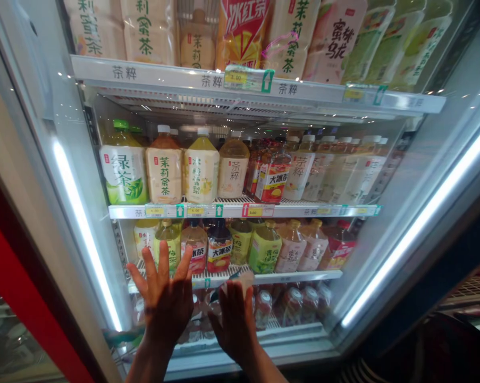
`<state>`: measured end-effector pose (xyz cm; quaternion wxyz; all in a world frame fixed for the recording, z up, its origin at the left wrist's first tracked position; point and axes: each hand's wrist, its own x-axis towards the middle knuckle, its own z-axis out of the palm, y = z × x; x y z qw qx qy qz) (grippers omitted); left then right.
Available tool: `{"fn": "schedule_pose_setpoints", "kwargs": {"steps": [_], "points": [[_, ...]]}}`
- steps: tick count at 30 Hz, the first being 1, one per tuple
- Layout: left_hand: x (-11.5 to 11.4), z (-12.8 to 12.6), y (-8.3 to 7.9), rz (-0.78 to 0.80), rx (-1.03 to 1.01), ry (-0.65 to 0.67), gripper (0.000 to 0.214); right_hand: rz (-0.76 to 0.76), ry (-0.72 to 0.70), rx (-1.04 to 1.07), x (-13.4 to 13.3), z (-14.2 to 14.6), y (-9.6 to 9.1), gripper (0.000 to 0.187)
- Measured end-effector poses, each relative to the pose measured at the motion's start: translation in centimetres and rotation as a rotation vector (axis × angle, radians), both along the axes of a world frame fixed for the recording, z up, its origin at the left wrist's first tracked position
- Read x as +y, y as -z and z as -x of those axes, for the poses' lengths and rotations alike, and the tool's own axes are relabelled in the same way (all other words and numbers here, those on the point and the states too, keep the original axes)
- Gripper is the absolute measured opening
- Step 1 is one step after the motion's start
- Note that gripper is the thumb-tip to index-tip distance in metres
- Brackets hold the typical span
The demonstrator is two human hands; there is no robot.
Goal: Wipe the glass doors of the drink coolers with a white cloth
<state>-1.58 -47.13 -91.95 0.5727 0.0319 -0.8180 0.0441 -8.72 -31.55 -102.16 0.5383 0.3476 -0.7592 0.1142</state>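
My left hand (166, 292) is raised in front of the lower shelves of a drinks cooler. Its fingers are spread, and it holds nothing. To its right, my right hand (237, 324) has its fingers closed over a pale, partly see-through bottle (246, 280). Most of that bottle is hidden behind the fingers, and its label cannot be read. Beyond the hands, a green-labelled bottle (167, 247), a pink-labelled iced tea bottle (194, 250) and a dark iced tea bottle (219, 249) stand upright on a shelf.
Large tea bottles (123, 173) line the middle shelf (243, 211), and more stand above. Several capped bottles (292, 303) fill the bottom level. Bright light strips (86, 234) run down both sides. A red edge (28, 266) lies at left.
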Motion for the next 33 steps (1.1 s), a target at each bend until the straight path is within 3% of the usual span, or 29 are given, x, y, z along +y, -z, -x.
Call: {"fn": "schedule_pose_setpoints", "kwargs": {"steps": [2,3,7,9,11,14,16,18,22,24,29,31,33], "points": [[0.9,0.2,0.4,-0.027,-0.027,0.042,0.086,-0.037,0.020,-0.017,2.0,0.5,2.2,0.070],[1.5,0.4,0.7,-0.034,-0.042,0.077,0.084,-0.038,0.034,-0.030,2.7,1.0,1.9,0.073],[3.9,1.7,1.6,-0.005,-0.074,0.243,0.075,0.044,0.090,-0.062,3.2,3.2,-4.0,0.084],[5.0,2.2,1.8,0.012,-0.072,0.290,0.073,0.049,0.105,-0.056,3.2,3.9,-5.3,0.084],[5.7,2.5,1.9,0.026,-0.062,0.321,0.073,0.048,0.121,-0.024,4.0,3.9,-3.6,0.083],[6.7,2.6,2.1,0.059,-0.043,0.354,0.072,0.020,0.142,0.023,6.4,3.6,1.2,0.079],[7.2,2.7,2.3,0.079,-0.036,0.364,0.071,-0.024,0.135,0.036,8.0,3.8,2.0,0.075],[7.7,3.0,2.5,0.098,-0.029,0.368,0.070,-0.008,0.129,0.029,8.9,4.7,-0.5,0.075],[8.3,3.6,2.5,0.092,-0.040,0.366,0.070,0.155,0.112,0.025,8.7,6.5,-8.2,0.082],[8.5,3.8,2.2,0.060,-0.082,0.359,0.070,0.154,0.095,0.039,8.6,6.7,-8.5,0.084],[8.6,3.6,1.2,0.041,-0.100,0.343,0.071,-0.073,0.029,0.136,12.0,6.0,-2.8,0.074],[8.3,3.5,1.1,0.055,-0.070,0.309,0.073,-0.147,0.002,0.183,14.2,7.1,-4.2,0.070],[7.5,3.4,1.1,0.091,-0.046,0.263,0.076,-0.083,0.033,0.172,15.9,8.7,-8.9,0.074]]}}
